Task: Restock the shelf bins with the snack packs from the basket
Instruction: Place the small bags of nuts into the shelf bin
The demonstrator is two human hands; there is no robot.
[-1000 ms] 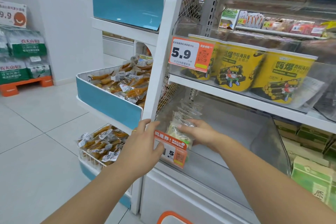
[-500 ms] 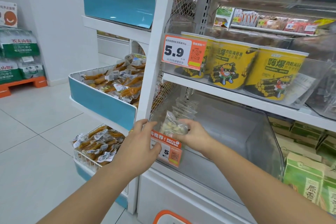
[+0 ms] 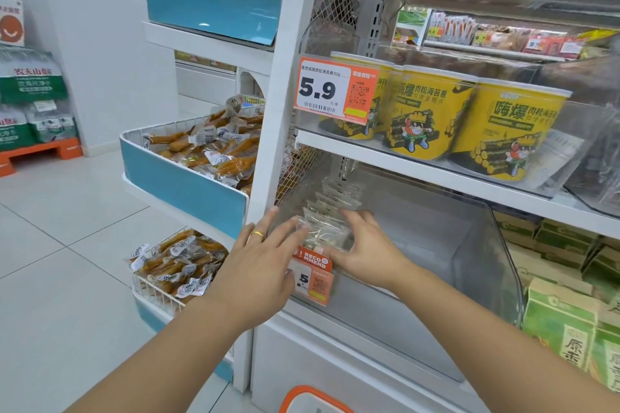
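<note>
The snack pack (image 3: 323, 231) is sitting upright at the front left corner of the clear shelf bin (image 3: 469, 245), at the head of a short row of similar packs (image 3: 339, 193) that runs back along the bin's left wall. A second ago it was being held lower and nearer the front lip; now it is standing higher and is being squared against the packs behind it. The right hand (image 3: 364, 245), inside the bin, is cupping the pack's right side, its fingers curling loosely over the top edge. The left hand (image 3: 265, 258), which was gripping the white upright post (image 3: 268, 161), is now reaching across the bin's front left corner with fingers spread and fairly straight, the tips touching the pack's left side; whether through the clear wall or over it I cannot tell. A gold ring (image 3: 257, 234) is showing on one finger.

My reading is that the pack is placed and only being straightened, so this item is nearly finished. Most of the bin, toward its right wall and back, is holding nothing, so much restocking is probably remaining.

An orange price tag (image 3: 313, 273) is hanging on the front lip below the hands. Yellow tubs (image 3: 426, 114) are standing on the shelf above. At the bottom edge an orange-rimmed white object (image 3: 313, 401) is peeking in, possibly the basket.
</note>
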